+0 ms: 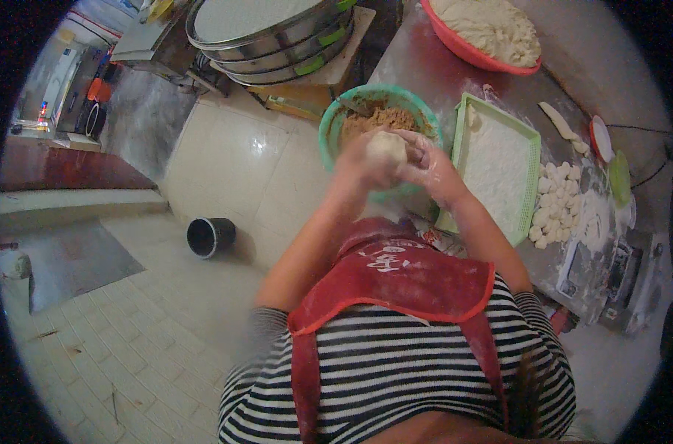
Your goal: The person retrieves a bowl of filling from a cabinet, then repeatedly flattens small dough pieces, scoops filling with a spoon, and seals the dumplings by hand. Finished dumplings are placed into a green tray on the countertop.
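Note:
A round ball of pale dough (387,149) sits between my two hands, above the near part of a green plastic basin (326,119) that holds a brown filling (382,119). My left hand (358,161) is cupped around the dough's left and lower side and is somewhat blurred. On the other side, my right hand (425,161) touches the dough with bent, floury fingers. A utensil's metal part (350,105) rests in the basin. Right of the basin lies a light green plastic tray (536,166) with a floury white layer inside.
Small dough pieces (556,205) lie on the floury metal table (569,266), near a dough strip (558,122). A red basin (453,50) of dough stands at the back. Stacked round steamers (270,55) are at upper left; a black bucket (210,237) stands on the floor.

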### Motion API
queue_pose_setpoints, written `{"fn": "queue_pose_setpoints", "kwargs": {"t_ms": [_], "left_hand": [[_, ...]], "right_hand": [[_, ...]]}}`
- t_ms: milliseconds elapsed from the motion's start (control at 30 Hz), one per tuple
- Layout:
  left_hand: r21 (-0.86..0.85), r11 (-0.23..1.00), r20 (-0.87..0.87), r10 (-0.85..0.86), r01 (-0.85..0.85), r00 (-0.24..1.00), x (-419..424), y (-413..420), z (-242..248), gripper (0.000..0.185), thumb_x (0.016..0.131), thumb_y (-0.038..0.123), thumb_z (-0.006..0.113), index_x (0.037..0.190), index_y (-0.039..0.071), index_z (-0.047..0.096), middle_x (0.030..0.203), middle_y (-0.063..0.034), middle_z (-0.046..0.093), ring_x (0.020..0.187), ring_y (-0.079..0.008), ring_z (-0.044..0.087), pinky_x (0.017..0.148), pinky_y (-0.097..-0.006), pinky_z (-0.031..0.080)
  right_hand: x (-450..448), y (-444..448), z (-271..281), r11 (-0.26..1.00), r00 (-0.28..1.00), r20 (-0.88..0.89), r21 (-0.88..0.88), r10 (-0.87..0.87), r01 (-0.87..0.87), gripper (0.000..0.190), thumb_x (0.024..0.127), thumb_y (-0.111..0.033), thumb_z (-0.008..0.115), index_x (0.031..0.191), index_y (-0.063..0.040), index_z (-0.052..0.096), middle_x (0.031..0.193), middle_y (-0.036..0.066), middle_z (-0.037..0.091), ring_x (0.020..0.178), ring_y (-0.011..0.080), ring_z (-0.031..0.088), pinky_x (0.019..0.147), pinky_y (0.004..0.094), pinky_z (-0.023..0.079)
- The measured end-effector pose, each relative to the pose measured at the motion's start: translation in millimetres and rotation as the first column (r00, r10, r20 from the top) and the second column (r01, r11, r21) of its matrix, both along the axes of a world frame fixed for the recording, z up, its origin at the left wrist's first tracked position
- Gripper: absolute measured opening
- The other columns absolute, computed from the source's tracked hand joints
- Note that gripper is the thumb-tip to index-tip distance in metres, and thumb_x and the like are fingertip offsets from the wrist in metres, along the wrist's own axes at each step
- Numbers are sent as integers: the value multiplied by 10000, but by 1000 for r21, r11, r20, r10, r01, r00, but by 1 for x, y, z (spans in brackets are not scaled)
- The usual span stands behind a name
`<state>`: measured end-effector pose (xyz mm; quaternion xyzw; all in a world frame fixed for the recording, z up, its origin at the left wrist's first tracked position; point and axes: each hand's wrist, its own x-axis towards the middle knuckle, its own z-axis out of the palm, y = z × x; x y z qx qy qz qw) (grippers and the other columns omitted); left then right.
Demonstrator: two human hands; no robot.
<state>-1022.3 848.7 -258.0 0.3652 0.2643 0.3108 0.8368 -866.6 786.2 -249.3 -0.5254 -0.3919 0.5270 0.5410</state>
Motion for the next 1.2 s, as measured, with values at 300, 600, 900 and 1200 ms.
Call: {"fn": "queue_pose_setpoints", "kwargs": {"t_ms": [300,600,900,1200], "left_hand": [[-70,997,25,22,-20,999,6,-7,9,442,813,299,607,1185,81,511,1068,-17,561,894,-131,544,744,-255,437],[-73,990,222,-105,124,969,2,-4,-11,433,888,203,591,1287,108,452,1164,-41,567,942,-180,571,743,-316,480],[-44,997,192,-50,59,980,3,-9,-6,504,858,183,637,1309,87,434,1190,-55,556,1029,-203,565,739,-308,487],[-14,1000,4,-4,4,1000,6,-13,0,514,841,114,637,1316,61,447,1195,-59,569,986,-166,585,773,-274,483]], "right_hand": [[1,-6,8,963,880,423,240,-216,121,355,743,-130,739,1051,-44,585,950,42,589,885,136,562,809,281,458],[-2,0,2,964,945,190,30,-265,264,159,778,-108,707,892,-22,636,834,28,585,782,113,553,713,259,462],[-4,-1,7,894,782,499,418,-374,162,81,783,-39,653,844,11,636,832,51,586,787,152,552,748,267,443],[-1,-1,14,887,774,520,448,-360,111,128,762,-39,675,884,-4,662,857,64,597,846,172,559,786,299,446]]}}
